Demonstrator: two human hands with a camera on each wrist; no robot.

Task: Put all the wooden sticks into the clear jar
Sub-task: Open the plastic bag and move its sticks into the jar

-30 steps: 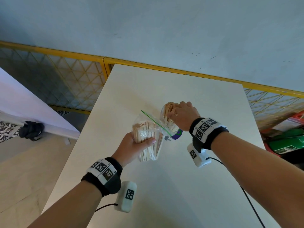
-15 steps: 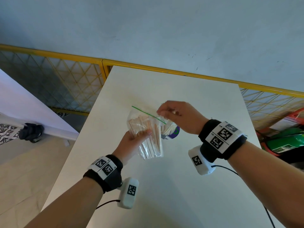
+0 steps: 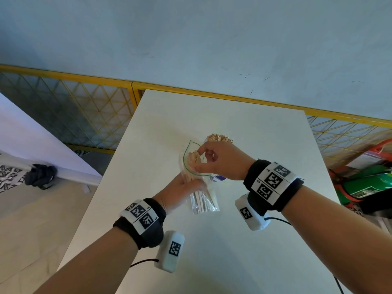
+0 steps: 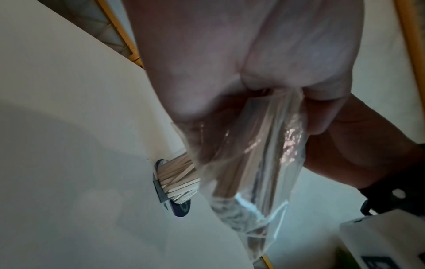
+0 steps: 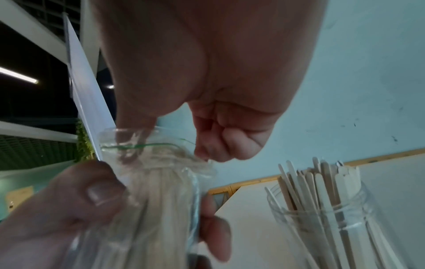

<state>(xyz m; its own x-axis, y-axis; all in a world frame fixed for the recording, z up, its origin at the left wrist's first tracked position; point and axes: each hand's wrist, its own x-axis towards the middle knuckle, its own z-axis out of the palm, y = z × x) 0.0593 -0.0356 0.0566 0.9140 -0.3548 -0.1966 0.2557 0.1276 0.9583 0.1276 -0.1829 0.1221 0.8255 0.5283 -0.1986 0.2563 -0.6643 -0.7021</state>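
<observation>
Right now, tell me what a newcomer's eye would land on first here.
Mid-table, the left hand grips a clear plastic bag of wooden sticks, while the right hand reaches into the bag's open, green-edged mouth. Just behind the hands stands a clear jar, already bristling with sticks.

Head view looking down, wrist views close, all sharing the jar (image 5: 326,218)

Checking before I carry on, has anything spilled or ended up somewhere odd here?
Nothing stands out. No loose sticks lie on the white table; they are either in the clear jar or in the plastic bag held by the left hand.
</observation>
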